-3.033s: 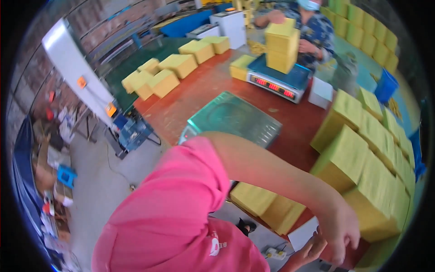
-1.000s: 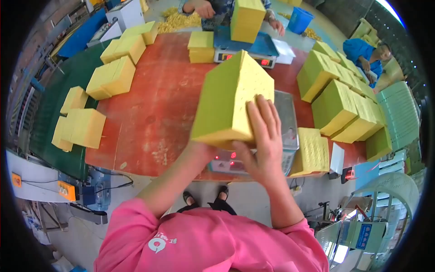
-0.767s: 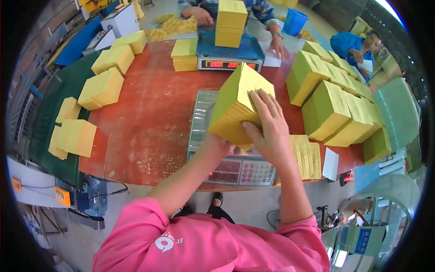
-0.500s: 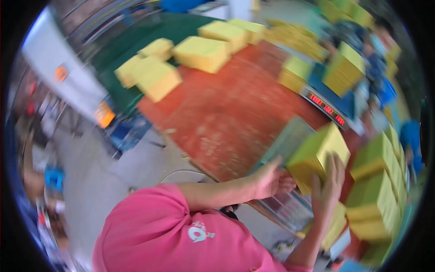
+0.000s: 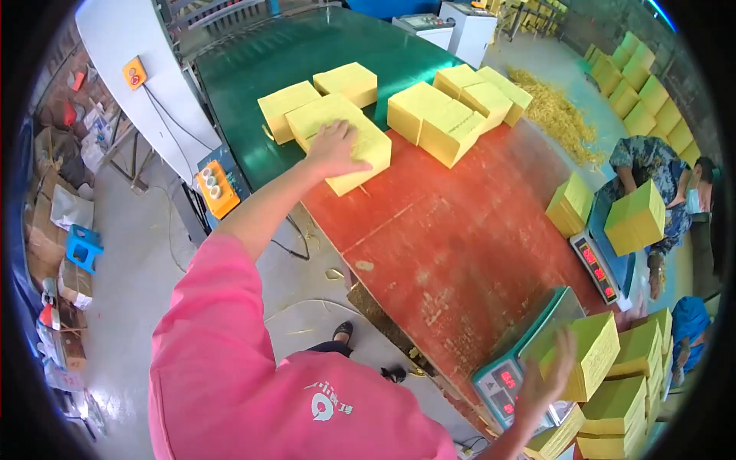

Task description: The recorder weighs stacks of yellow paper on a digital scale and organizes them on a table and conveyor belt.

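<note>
two hands, fingers apart on both: left hand (image 5: 335, 149) palm-down on a yellow rectangular paper stack (image 5: 369, 153) straddling the green flat belt (image 5: 284, 57) and red scuffed table (image 5: 429, 253), right hand (image 5: 543, 382) blurry by the teal-and-silver scale (image 5: 525, 345). a one-sided tug could shear sheets imo. half a second ago, both hands were by the scale.

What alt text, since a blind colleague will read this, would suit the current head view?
A person in pink rests the left hand on a yellow block where a green surface meets a red table, the open right hand close to another yellow block on a scale. Across the table, a co-worker is at a second scale.
</note>
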`<state>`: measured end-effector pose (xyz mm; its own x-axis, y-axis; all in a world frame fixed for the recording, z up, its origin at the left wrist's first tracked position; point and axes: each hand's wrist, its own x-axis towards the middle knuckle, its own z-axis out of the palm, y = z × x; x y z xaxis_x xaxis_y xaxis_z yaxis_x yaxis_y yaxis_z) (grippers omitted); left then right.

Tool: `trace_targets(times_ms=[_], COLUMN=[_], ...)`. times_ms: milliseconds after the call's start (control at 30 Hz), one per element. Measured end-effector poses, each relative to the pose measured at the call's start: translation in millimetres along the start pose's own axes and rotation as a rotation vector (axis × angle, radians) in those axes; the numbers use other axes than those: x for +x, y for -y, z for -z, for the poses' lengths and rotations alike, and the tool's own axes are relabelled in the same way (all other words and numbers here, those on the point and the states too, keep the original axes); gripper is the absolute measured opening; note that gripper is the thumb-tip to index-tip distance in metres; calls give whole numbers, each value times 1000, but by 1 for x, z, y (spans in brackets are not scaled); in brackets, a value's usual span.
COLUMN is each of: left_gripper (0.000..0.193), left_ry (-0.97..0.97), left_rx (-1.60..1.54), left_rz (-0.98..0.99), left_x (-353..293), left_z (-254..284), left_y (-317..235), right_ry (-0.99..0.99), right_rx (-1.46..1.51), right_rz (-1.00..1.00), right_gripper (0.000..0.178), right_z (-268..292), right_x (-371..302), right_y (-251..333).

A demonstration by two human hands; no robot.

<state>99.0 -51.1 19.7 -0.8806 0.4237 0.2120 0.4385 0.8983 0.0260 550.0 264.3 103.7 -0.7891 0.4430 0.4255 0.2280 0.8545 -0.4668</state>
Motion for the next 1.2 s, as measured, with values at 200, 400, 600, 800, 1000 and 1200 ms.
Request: trace_targets(times_ms=[200, 400, 600, 800, 1000, 1200], left_gripper=[88, 85, 84, 74, 58, 53], left_ry=[54, 166, -1, 504, 804, 759], left_rx=[-165, -453, -495, -1642, -2012, -1974], left_rz=[-290, -927, -1070, 576, 257, 381], left_x=[-15, -89, -158, -263, -257, -259], left_z=[-20, 17, 30, -41, -50, 13], left_y=[24, -49, -55, -39, -81, -105], right_ry=[225, 303, 441, 530, 392, 313], right_rx=[257, 310, 316, 324, 190, 306], right_rz=[12, 52, 85, -178, -238, -303], right_gripper=[55, 55, 54, 61, 63, 66], right_z=[-82, -124, -179, -171, -178, -175], right_x=[6, 45, 62, 13, -19, -44], right_y=[72, 97, 80, 92, 99, 96])
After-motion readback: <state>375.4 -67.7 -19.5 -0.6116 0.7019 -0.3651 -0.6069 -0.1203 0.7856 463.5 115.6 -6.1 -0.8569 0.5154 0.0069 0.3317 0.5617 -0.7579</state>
